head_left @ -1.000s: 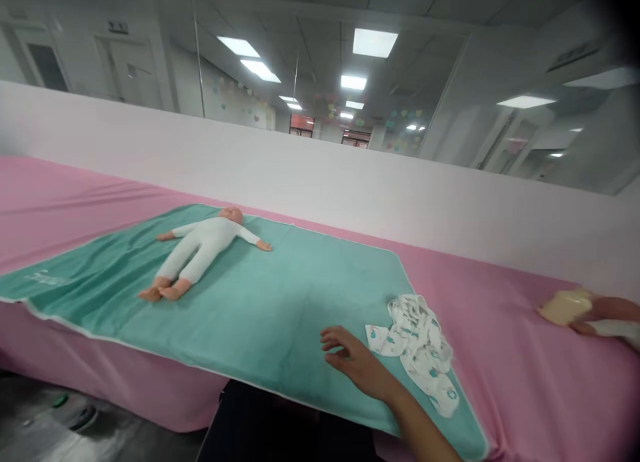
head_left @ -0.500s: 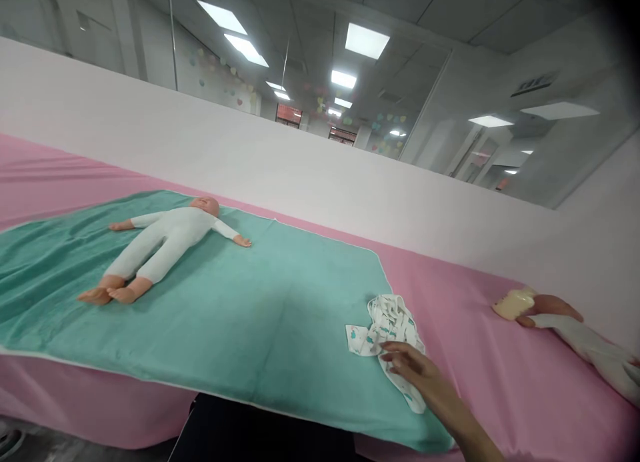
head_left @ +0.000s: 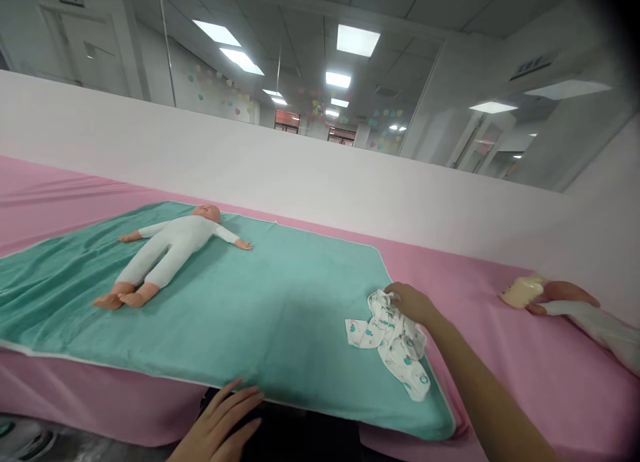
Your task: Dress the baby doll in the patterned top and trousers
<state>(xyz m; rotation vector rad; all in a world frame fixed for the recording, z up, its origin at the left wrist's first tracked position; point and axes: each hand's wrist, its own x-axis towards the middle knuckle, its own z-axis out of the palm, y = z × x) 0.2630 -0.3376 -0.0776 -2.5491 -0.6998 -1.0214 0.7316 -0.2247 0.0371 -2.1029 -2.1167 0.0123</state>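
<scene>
My right hand (head_left: 414, 303) reaches to the far end of a crumpled white baby garment (head_left: 403, 365) with a green print. Its fingers are bent closed on the cloth; the fingertips are partly hidden in the folds. The garment lies on the right part of a green towel (head_left: 300, 275), one sleeve-like end pointing left. My left hand (head_left: 225, 419) is at the towel's near edge, fingers stretched and apart, holding nothing. On the towel's left part a baby doll (head_left: 173, 245) in a white bodysuit lies on its back, arms spread.
Pink cloth (head_left: 480, 355) covers the surface beneath the towel. At the far right lies a second doll (head_left: 595, 322) beside a pale yellow bottle (head_left: 523, 292). A white wall (head_left: 310, 175) with a glass panel above runs along the back.
My right hand has moved away from me to the garment's far end and closed on it. My left hand has come into view at the near edge. The view has shifted slightly.
</scene>
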